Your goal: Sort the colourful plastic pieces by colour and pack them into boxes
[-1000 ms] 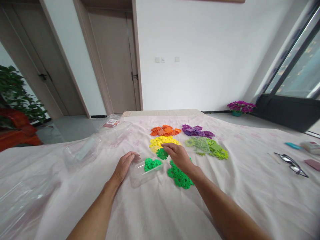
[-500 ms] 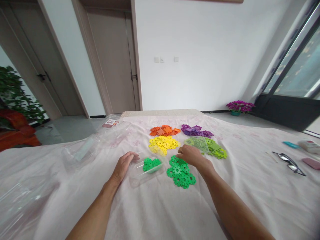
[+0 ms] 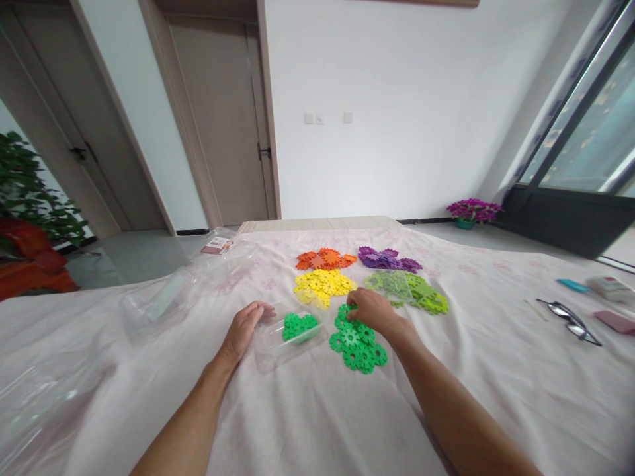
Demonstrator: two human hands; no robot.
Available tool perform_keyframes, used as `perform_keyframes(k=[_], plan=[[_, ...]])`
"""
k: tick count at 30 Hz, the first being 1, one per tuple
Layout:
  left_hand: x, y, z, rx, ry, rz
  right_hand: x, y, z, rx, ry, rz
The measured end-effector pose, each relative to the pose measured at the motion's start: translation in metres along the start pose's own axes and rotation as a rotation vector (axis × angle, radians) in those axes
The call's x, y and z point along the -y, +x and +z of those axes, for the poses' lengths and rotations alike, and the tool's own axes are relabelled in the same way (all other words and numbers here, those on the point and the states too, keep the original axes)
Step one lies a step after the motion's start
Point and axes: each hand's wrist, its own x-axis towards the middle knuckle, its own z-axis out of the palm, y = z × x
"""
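Note:
A clear plastic box stands on the cloth with several green notched discs inside. My left hand lies against the box's left end, its fingers stretched out and apart. To the right of the box is a loose pile of green notched discs. My right hand reaches down to the far end of that pile, its fingers pinched on a green disc there. The fingertips partly hide that disc.
Beyond lie piles of yellow discs, orange discs, purple discs and light green discs. A clear plastic container rests over some light green ones. Clear packaging lies left; eyeglasses lie right.
My right hand has moved slightly toward me and left, its fingertips now down at the far end of the green pile. My left hand stays by the box.

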Motion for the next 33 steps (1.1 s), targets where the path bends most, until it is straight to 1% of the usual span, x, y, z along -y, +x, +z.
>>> perform_keyframes(k=[13, 16, 19, 20, 23, 25, 26, 28, 30, 31, 33], plan=[[-0.004, -0.001, 0.001, 0.002, 0.019, -0.012, 0.006, -0.001, 0.0, -0.026, -0.036, -0.039], [-0.004, -0.001, 0.0, 0.0, 0.02, -0.007, 0.006, -0.001, -0.001, -0.022, 0.011, -0.035], [-0.004, -0.002, 0.0, -0.003, 0.02, -0.011, 0.006, -0.001, -0.006, -0.036, 0.141, -0.034], [-0.004, -0.002, 0.0, -0.003, 0.019, -0.01, 0.007, -0.001, -0.008, -0.068, 0.193, -0.043], [-0.003, -0.001, 0.0, 0.003, 0.022, -0.004, 0.015, -0.003, -0.016, -0.226, 0.395, -0.083], [-0.002, 0.0, 0.0, 0.002, 0.022, -0.003, 0.025, -0.005, -0.019, -0.3, 0.593, -0.102], [-0.002, 0.0, 0.0, 0.002, 0.021, -0.005, 0.032, -0.006, -0.019, -0.315, 0.703, -0.111], [0.0, 0.0, -0.001, 0.002, 0.014, -0.009, 0.046, -0.01, -0.017, -0.298, 0.899, -0.131], [0.002, 0.0, -0.001, 0.007, 0.008, -0.007, 0.058, -0.013, -0.014, -0.228, 1.012, -0.176], [0.003, 0.0, -0.001, 0.008, 0.007, -0.002, 0.062, -0.015, -0.013, -0.193, 1.03, -0.2], [0.004, 0.0, -0.002, 0.011, 0.011, 0.007, 0.064, -0.018, -0.014, -0.165, 0.987, -0.233]])
